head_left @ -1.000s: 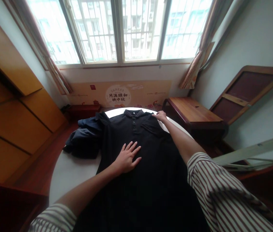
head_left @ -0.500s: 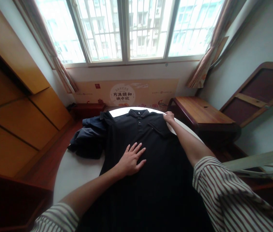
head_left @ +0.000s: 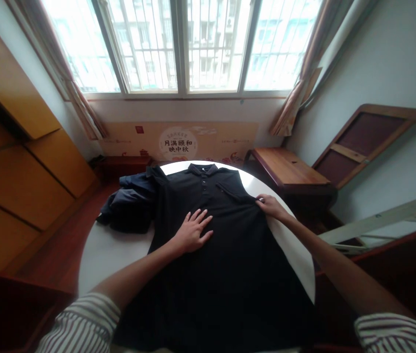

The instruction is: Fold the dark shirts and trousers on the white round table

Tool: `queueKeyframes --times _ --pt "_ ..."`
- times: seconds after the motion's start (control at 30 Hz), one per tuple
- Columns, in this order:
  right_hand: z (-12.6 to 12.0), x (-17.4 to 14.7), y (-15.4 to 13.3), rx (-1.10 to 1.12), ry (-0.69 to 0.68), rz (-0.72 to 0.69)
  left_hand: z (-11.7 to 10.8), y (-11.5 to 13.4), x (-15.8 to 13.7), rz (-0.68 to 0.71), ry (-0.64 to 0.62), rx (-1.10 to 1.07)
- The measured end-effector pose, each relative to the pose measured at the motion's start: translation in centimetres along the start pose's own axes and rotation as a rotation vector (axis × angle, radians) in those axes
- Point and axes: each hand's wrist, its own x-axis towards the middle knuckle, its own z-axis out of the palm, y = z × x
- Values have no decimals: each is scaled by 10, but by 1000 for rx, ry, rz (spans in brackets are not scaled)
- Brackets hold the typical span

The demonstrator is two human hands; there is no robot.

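A black polo shirt (head_left: 226,274) lies spread front side up over a round white table (head_left: 99,260), its buttoned collar at the far edge. My left hand (head_left: 194,230) rests flat on the shirt's chest with fingers spread. At the shirt's right side, my right hand (head_left: 270,205) pinches the fabric near the sleeve and underarm. That sleeve lies folded inward across the chest. Left of the shirt sits a heap of dark clothes (head_left: 129,203), navy and black, touching the shirt's left sleeve.
Beyond the table stands a low wooden cabinet (head_left: 289,166) at the right. A printed banner (head_left: 208,139) runs along the wall below the window (head_left: 182,49). Wooden cupboards (head_left: 20,181) line the left side, and a pale rail (head_left: 388,220) is on the right.
My right hand has moved from the sleeve's outer end down to the shirt's side near the underarm. The shirt's right edge is pulled outward there. My left hand stays flat on the chest.
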Motion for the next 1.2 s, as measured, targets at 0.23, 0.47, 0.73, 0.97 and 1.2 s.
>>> queueKeyframes --times 0.23,0.47,0.73,0.97,1.2 --pt "-6 -86 -23 -58 70 -195 -31 13 -20 78 -19 17" --pt "-4 -248 -83 31 -134 -811 -67 78 -151 322 -219 -96" --pt "38 -300 -88 -49 149 -946 -58 76 -223 88 -230 -40" --pt "26 -300 -80 -13 168 -896 -60 57 -240 -71 -88 6" --pt "10 -300 -64 -45 142 -900 -63 35 -256 117 -5 -4"
